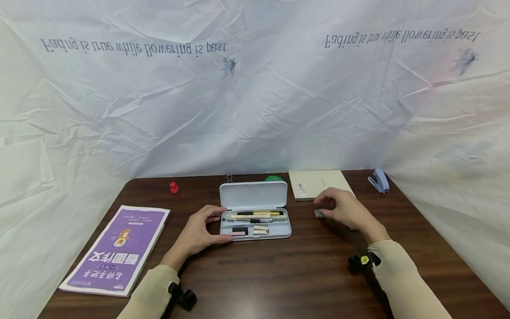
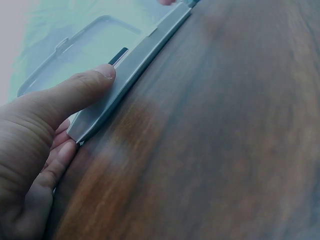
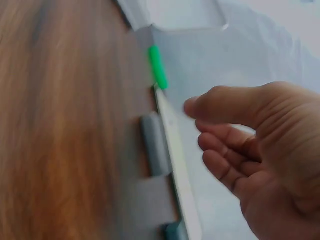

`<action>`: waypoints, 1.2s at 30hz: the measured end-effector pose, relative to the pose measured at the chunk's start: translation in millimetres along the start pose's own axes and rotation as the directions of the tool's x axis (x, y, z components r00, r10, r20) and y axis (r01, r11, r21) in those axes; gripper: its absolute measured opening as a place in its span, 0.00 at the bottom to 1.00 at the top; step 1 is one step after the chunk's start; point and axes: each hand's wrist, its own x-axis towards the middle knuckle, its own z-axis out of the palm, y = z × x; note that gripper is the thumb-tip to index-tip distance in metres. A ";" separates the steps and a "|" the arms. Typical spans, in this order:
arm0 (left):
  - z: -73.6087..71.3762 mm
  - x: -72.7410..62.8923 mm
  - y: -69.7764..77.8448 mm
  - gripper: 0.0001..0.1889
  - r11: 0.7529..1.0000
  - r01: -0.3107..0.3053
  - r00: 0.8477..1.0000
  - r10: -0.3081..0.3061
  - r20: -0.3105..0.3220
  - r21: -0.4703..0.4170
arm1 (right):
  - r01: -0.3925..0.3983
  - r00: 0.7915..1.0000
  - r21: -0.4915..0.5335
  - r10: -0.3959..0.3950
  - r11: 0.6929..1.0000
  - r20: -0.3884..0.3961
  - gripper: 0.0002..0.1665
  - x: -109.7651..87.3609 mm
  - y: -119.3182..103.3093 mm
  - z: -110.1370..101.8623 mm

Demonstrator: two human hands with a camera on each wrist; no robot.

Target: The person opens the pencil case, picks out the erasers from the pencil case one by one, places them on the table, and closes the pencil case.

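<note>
1. Pencil case (image 1: pixel 280 229) lay open on table (image 1: pixel 255 274), 9 o'clock end clamped by left hand (image 1: pixel 197 230).
2. Right hand (image 1: pixel 345 209), thumb and fingers apart, hovered near grey block (image 3: pixel 157 147) at pencil case's 3 o'clock.
3. Purple book (image 1: pixel 117 250) lay at pencil case's 9 o'clock.

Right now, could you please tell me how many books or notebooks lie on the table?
2: the purple book at the left, and the cream notebook at the back, to the right of the open pencil case.

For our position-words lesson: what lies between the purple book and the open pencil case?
The person's left hand, holding the pencil case, as the head view shows.
</note>
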 end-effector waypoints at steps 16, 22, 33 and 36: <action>0.2 -0.9 -0.4 0.45 1.000 0.012 1.000 -0.012 0.003 0.007 | 0.201 0.978 0.109 -0.194 0.973 -0.070 0.18 23.8 -65.6 15.6; 0.4 -0.6 0.4 0.45 1.000 0.015 1.000 -0.015 0.004 0.006 | 0.230 0.973 0.147 -0.230 0.962 -0.020 0.16 36.0 -78.6 33.0; -0.4 -0.5 2.8 0.45 1.000 0.024 1.000 -0.024 0.005 0.009 | 0.216 0.969 0.069 -0.222 0.974 0.110 0.12 44.2 -80.4 61.8; -0.4 -0.3 2.6 0.45 1.000 0.025 1.000 -0.025 0.006 0.009 | 0.210 0.968 0.034 -0.213 0.977 0.130 0.11 44.0 -80.2 65.5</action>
